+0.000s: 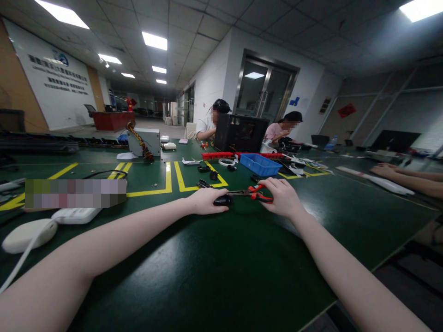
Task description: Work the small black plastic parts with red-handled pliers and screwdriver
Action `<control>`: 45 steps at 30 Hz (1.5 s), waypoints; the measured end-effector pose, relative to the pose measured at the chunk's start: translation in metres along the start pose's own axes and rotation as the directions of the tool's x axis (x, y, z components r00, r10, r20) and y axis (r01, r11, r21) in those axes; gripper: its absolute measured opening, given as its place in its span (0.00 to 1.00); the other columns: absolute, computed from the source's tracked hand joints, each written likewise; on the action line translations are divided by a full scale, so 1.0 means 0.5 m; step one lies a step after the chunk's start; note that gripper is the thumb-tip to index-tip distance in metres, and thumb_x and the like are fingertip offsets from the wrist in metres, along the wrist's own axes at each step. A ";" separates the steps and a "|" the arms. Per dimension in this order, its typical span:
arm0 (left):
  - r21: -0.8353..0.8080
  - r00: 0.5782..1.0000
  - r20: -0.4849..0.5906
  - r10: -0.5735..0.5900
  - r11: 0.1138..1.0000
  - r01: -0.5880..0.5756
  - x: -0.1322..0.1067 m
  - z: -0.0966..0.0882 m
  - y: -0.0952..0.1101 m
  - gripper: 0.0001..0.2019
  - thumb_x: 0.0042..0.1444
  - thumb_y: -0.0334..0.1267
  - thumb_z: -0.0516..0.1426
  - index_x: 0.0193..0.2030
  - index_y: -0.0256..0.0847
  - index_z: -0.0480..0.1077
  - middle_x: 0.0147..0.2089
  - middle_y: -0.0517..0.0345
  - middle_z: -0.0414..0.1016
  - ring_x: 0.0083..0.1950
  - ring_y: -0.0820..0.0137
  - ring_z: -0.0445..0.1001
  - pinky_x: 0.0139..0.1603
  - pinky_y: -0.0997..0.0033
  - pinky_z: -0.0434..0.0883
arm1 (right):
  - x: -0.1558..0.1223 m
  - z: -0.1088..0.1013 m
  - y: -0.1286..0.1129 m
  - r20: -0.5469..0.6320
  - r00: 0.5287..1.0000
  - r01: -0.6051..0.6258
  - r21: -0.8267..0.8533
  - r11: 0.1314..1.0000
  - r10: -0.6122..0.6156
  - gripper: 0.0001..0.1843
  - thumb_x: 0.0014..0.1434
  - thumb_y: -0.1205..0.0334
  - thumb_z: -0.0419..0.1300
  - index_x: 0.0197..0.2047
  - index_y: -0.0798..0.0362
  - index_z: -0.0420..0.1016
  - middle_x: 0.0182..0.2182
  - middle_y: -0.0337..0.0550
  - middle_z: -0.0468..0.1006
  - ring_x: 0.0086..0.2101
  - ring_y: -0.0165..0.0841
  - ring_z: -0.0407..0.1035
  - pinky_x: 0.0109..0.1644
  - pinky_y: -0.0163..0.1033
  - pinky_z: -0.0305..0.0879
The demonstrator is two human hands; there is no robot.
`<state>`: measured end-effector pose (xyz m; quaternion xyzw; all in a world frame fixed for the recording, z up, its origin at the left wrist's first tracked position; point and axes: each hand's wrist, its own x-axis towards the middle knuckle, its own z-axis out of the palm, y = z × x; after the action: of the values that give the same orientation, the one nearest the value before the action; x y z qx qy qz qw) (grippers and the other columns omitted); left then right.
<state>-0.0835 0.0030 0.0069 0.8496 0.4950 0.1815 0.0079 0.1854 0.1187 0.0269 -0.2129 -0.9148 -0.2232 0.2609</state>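
My left hand (206, 201) rests on the green table (221, 258), its fingers closed on a small black part (223, 200). My right hand (282, 197) grips the red handles of a pair of pliers (254, 192). The pliers' jaws point left and meet the black part. More small black parts (212, 173) lie just beyond, near the yellow floor-style markings (168, 182).
A blue bin (260, 164), red trays (217, 155) and a black case (240, 133) stand farther back, where two people sit. A grey power supply (143, 141) stands back left. A white power strip (74, 215) lies at left. Another person's forearms (408, 177) rest at right.
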 end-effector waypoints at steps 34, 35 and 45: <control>-0.281 0.963 0.144 0.226 0.943 -0.179 0.007 -0.051 -0.028 0.16 0.60 0.26 0.48 0.47 0.36 0.74 0.50 0.50 0.73 0.52 0.67 0.72 0.57 0.66 0.65 | -0.006 0.034 0.024 0.441 0.853 -0.335 0.054 0.941 0.278 0.27 0.53 0.34 0.53 0.43 0.49 0.70 0.40 0.45 0.76 0.36 0.39 0.71 0.33 0.39 0.62; -0.284 0.961 0.158 0.226 0.943 -0.175 0.007 -0.055 -0.029 0.15 0.59 0.25 0.49 0.47 0.36 0.74 0.50 0.50 0.73 0.51 0.67 0.72 0.56 0.67 0.66 | -0.006 0.033 0.024 0.440 0.854 -0.334 0.056 0.941 0.277 0.28 0.53 0.34 0.53 0.43 0.49 0.70 0.40 0.46 0.76 0.36 0.39 0.71 0.34 0.40 0.62; -0.188 0.979 0.130 0.159 0.973 -0.133 0.018 -0.050 -0.033 0.06 0.57 0.34 0.59 0.39 0.36 0.77 0.46 0.51 0.73 0.47 0.68 0.73 0.51 0.71 0.68 | 0.006 0.038 0.023 0.425 0.875 -0.313 0.135 0.940 0.230 0.31 0.51 0.34 0.55 0.49 0.49 0.71 0.43 0.47 0.76 0.40 0.43 0.72 0.42 0.46 0.66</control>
<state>-0.1011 0.0146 0.0298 0.8907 0.4109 0.1633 0.1060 0.1817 0.1386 0.0176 -0.3539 -0.9271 -0.0427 0.1158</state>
